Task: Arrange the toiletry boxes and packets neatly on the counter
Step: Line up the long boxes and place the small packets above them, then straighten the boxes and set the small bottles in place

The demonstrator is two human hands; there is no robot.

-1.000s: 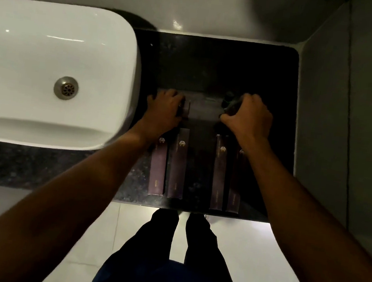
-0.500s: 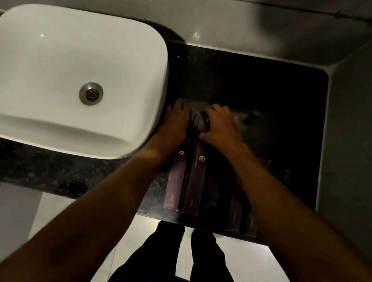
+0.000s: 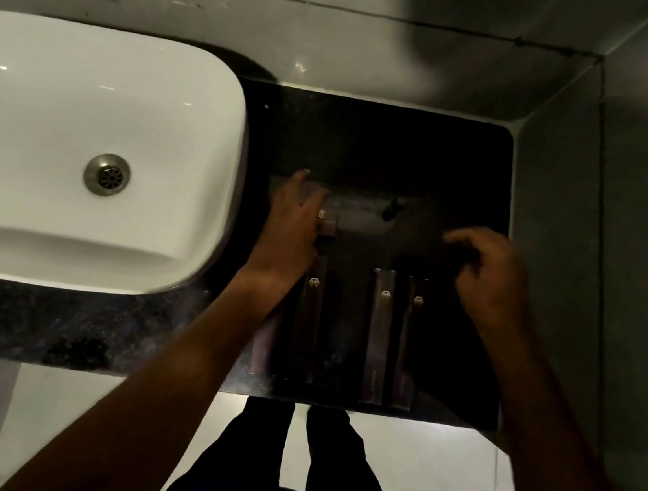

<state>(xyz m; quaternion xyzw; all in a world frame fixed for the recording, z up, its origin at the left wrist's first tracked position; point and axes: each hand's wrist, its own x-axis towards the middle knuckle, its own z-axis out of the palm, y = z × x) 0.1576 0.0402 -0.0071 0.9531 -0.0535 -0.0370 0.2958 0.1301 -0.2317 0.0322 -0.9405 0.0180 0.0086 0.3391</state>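
Left hand (image 3: 290, 226) flat on small box (image 3: 328, 225), right hand (image 3: 487, 275) beside long boxes (image 3: 378, 335) (grip unclear)

Black speckled stone counter (image 3: 368, 144): white rectangular ceramic basin (image 3: 78, 155) at left; long dark purple-brown logo boxes (image 3: 379, 335) lying parallel near front edge; small dark box (image 3: 329, 225) behind them.

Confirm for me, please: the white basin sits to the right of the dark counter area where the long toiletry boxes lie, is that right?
Not quite: the head view shows the white basin to the left of the dark counter area, not the right. The long toiletry boxes do lie on that counter area, as you say.
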